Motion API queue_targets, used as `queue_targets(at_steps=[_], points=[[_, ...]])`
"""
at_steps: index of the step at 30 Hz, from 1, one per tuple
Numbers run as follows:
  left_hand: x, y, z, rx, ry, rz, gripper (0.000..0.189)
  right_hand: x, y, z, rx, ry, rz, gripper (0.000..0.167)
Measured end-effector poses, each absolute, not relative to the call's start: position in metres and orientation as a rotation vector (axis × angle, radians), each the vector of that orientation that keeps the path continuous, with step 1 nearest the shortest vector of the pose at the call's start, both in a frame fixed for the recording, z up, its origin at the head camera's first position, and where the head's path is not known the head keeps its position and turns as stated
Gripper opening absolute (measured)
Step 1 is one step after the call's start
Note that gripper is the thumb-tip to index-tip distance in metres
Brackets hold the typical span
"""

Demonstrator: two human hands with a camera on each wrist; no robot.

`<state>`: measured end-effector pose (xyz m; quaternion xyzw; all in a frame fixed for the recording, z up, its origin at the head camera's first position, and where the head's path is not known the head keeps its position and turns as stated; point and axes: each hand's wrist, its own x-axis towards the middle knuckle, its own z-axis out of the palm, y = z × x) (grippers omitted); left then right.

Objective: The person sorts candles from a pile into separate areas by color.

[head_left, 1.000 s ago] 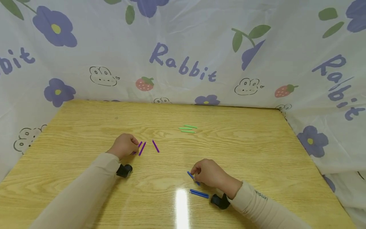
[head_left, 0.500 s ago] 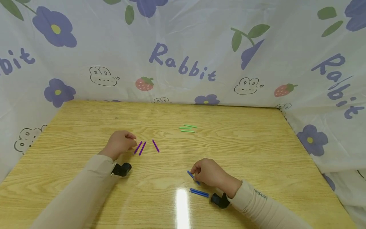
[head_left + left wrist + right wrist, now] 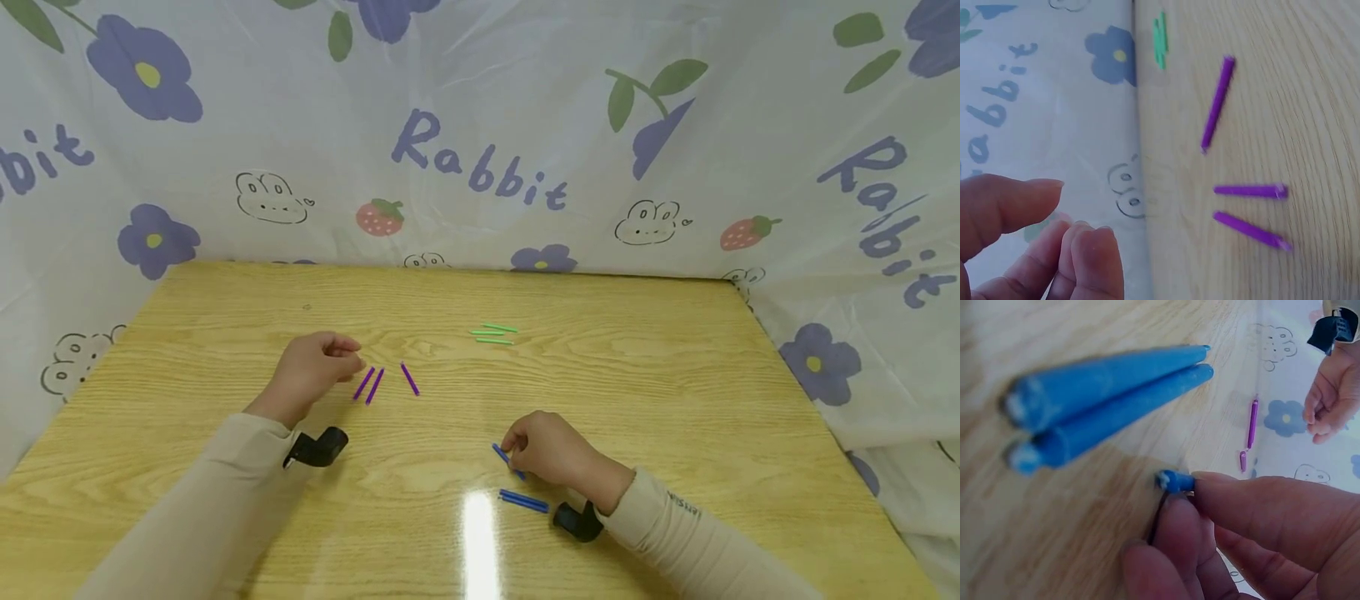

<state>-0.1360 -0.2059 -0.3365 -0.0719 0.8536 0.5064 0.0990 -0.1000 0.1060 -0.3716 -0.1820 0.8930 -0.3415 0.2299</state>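
Note:
My right hand (image 3: 551, 450) pinches a thin, waxy-looking blue stick (image 3: 1177, 482) between thumb and fingers, low over the table. Part of that stick is hidden by the fingers. Two more blue sticks (image 3: 1110, 394) lie side by side near this hand, with whitish ends. My left hand (image 3: 315, 371) hovers beside three purple sticks, thumb and fingertips apart and nothing between them. Two of these, a left purple stick (image 3: 363, 383) and its neighbour (image 3: 375, 387), lie slanted and nearly parallel. The third purple stick (image 3: 409, 379) leans the other way, a little to their right.
Several thin green sticks (image 3: 492, 341) lie in a loose group farther back on the wooden table (image 3: 637, 350). A white printed cloth (image 3: 480, 100) hangs behind the table and along its sides. Each wrist carries a black camera mount (image 3: 318, 447).
My left hand has let go of the leftmost purple stick and moved up and back from it, its fingers parting. My right hand stays nearly still at the blue stick.

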Motion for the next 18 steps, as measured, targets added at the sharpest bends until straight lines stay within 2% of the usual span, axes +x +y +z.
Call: queue_targets(at_steps=[18], points=[[-0.115, -0.159, -0.337, -0.070, 2.390, 1.619, 0.033, -0.105, 0.104, -0.368, -0.465, 2.417, -0.914, 0.010]])
